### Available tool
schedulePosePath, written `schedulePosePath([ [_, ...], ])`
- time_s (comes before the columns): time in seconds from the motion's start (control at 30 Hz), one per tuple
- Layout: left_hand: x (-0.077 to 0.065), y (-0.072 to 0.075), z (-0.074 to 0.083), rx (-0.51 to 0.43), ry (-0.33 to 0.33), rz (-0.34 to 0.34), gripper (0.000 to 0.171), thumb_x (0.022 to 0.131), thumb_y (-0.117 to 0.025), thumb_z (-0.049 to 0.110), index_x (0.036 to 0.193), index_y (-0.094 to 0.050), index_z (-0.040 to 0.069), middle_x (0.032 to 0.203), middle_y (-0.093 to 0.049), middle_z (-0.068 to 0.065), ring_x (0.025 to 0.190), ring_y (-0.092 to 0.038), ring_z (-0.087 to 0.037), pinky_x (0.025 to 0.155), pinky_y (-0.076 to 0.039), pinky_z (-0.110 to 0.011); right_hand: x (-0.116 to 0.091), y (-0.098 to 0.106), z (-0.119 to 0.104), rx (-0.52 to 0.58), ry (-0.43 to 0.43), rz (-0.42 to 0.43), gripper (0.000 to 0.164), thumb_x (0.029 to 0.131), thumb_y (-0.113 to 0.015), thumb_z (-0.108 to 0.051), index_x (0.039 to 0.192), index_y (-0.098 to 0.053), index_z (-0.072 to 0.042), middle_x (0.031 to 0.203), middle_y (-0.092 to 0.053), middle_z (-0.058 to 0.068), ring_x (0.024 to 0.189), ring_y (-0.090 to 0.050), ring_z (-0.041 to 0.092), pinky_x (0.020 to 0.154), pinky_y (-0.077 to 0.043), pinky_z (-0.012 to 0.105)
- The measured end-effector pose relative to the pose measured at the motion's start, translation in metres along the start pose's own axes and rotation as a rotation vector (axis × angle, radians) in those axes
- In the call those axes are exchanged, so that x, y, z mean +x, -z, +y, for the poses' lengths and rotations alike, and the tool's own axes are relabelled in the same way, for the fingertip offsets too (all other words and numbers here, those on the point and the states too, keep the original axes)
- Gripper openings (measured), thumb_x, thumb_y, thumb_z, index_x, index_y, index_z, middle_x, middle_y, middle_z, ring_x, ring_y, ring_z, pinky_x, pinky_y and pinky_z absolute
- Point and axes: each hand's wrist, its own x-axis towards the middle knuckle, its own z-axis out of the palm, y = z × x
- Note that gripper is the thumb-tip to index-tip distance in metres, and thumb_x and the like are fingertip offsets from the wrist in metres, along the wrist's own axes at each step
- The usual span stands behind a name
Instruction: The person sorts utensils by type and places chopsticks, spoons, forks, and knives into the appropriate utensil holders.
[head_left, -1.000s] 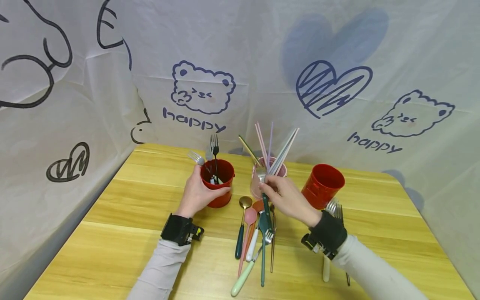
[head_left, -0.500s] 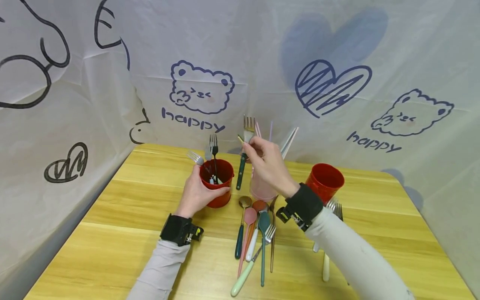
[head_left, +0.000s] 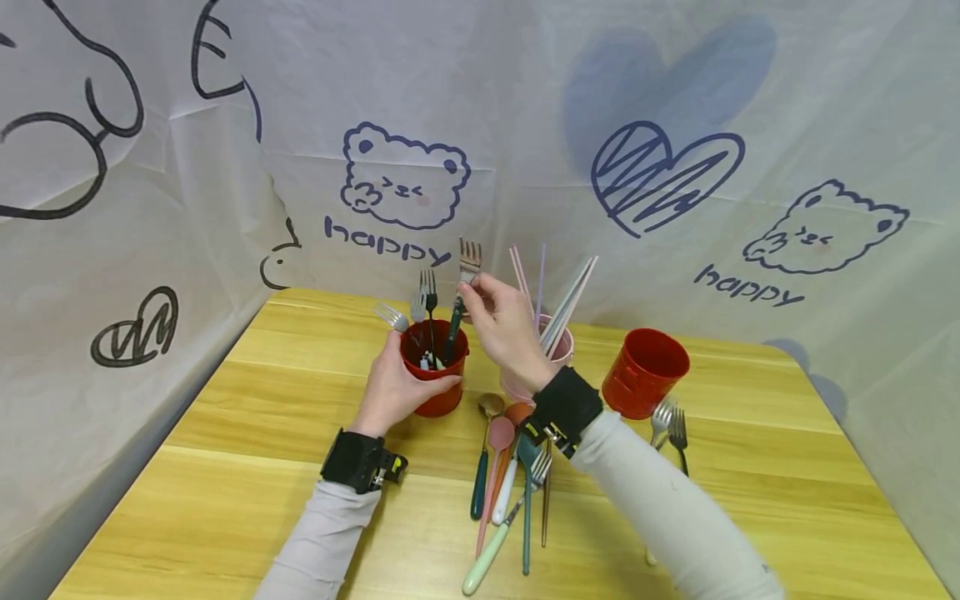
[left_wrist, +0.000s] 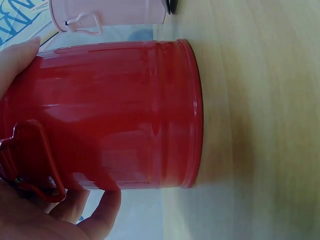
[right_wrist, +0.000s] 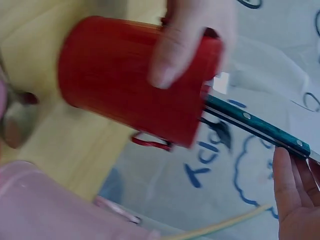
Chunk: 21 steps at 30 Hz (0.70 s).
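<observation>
My left hand (head_left: 393,379) grips a small red metal bucket (left_wrist: 110,110) from its left side, with the thumb across the front. Several forks (head_left: 429,292) stand in that bucket with their tines up. In my right hand (head_left: 512,332) is a fork (head_left: 454,329) with a dark green riveted handle, pinched near the neck, tines up. Its handle end dips inside the bucket's mouth, as the right wrist view also shows. What lies at the bucket's bottom is mostly hidden.
A pink bucket (head_left: 517,385) with several chopsticks stands right of the red one. Farther right is a second red bucket (head_left: 637,383), with forks (head_left: 678,429) lying before it. Spoons (head_left: 501,433) and a green-handled fork (head_left: 487,554) lie mid-table.
My right hand has carried the green-handled fork leftward from in front of the pink bucket, raising it, then lowering its handle into the red bucket. The left hand stays put.
</observation>
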Motion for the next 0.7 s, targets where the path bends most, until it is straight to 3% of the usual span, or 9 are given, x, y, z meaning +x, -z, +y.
schedulePosePath([
  [0.17,0.000,0.001,0.001,0.006,0.010,-0.004,0.093,0.071,-0.092,0.029,0.142,-0.038,0.006,0.138,-0.059,-0.016,0.125,-0.060,-0.034,0.107,-0.051,-0.049,-0.010,-0.008,0.014,-0.023,-0.088,-0.100,0.022,0.105,-0.052,-0.015,0.114,-0.065,0.000,0.094,-0.069,0.017,0.087,-0.069,0.029,0.078,-0.062,0.032],
  [0.3,-0.001,0.002,0.002,0.008,0.023,-0.007,0.093,0.071,-0.092,0.029,0.142,-0.038,0.006,0.139,-0.058,-0.016,0.126,-0.059,-0.034,0.107,-0.051,-0.049,-0.017,-0.008,0.021,-0.026,-0.142,-0.124,0.022,0.104,-0.053,-0.015,0.120,-0.064,-0.003,0.100,-0.071,0.019,0.090,-0.070,0.030,0.080,-0.061,0.034],
  [0.7,-0.001,0.001,0.004,0.021,0.036,-0.009,0.096,0.072,-0.092,0.029,0.145,-0.035,0.003,0.141,-0.057,-0.019,0.127,-0.059,-0.035,0.108,-0.051,-0.050,-0.043,-0.003,0.044,-0.126,-0.102,-0.146,0.022,0.100,-0.054,-0.011,0.116,-0.067,-0.001,0.088,-0.073,0.015,0.079,-0.069,0.023,0.074,-0.057,0.029],
])
